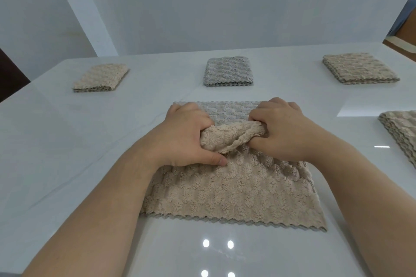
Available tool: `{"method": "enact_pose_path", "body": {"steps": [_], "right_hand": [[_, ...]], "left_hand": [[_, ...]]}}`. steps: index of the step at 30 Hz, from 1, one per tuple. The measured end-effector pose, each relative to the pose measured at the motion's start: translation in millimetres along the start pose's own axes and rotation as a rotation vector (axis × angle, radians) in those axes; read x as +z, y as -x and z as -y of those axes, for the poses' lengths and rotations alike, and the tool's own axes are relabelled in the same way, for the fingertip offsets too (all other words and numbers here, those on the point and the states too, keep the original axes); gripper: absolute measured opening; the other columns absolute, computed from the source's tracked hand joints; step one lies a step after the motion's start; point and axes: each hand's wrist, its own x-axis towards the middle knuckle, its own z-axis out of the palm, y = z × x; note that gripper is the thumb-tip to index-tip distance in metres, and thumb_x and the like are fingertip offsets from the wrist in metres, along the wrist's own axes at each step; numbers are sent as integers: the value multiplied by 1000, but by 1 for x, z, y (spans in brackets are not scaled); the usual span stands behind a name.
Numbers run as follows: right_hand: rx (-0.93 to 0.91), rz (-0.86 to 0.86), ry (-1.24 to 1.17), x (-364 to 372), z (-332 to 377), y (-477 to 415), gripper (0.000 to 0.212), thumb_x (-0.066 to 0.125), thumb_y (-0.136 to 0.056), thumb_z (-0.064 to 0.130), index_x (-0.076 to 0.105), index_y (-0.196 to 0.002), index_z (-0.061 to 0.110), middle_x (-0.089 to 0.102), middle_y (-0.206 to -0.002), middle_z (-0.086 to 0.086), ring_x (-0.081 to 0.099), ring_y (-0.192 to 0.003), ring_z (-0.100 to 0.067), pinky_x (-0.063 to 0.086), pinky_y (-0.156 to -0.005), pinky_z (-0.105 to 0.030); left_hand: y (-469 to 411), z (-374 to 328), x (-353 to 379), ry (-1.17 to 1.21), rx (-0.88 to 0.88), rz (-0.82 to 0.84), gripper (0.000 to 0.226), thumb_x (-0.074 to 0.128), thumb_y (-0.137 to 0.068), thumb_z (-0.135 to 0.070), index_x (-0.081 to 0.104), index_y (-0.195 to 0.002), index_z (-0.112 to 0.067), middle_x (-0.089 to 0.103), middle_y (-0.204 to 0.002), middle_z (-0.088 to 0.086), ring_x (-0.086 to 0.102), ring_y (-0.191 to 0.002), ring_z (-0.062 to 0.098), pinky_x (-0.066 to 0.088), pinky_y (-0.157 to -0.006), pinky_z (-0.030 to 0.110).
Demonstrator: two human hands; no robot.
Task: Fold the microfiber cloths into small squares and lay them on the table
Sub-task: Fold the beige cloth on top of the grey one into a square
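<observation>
Beige cloth (pixel 236 189) | on table (pixel 67 141), beneath hands | left hand (pixel 186 135), right hand (pixel 283 132) both clutching its raised fold

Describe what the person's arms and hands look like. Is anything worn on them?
Both arms are bare as far as the picture shows: there is no sleeve on the left forearm or the right forearm. The left hand and the right hand wear no gloves, and no ring, watch or bracelet shows. The left thumbnail is short and unpainted.
</observation>
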Motion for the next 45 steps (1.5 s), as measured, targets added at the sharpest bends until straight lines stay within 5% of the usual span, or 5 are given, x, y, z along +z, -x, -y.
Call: {"method": "enact_pose_path", "body": {"steps": [7,20,27,35,45], "right_hand": [[-24,43,-247,-10,5,4,36,69,-70,63,53,-79,33,62,-72,11,59,-69,-2,46,-60,-28],[-18,210,-637,-18,5,5,70,91,-64,53,59,-125,37,71,-114,15,69,-105,-7,55,-94,-42],[47,173,-791,-25,3,9,61,93,-70,18,58,-119,27,74,-102,3,73,-89,-13,59,-73,-32],[199,-219,-529,-16,-1,1,43,86,-77,24,58,-108,35,68,-89,13,65,-71,-11,52,-66,-31],[108,-421,-110,-3,-8,-3,59,56,-71,-2,56,-125,21,57,-109,-6,55,-94,-31,47,-76,-40]], "left_hand": [[6,-8,-4,292,-33,-70,28,84,-72,-39,59,-70,-27,61,-64,-9,57,-59,5,40,-53,25],[7,-12,-7,490,-91,-267,43,85,-73,-49,51,-94,-33,65,-78,-14,59,-69,-2,42,-56,15],[11,-12,-12,567,-91,-232,74,91,-69,-33,47,-128,-41,65,-106,-24,64,-94,-7,51,-80,21],[3,1,-3,324,-154,-395,66,75,-73,-10,57,-133,-33,65,-115,-15,60,-100,3,46,-82,13],[-7,20,10,-7,-89,-516,55,74,-72,-5,64,-123,-21,67,-109,-2,59,-102,23,49,-88,40]]}}
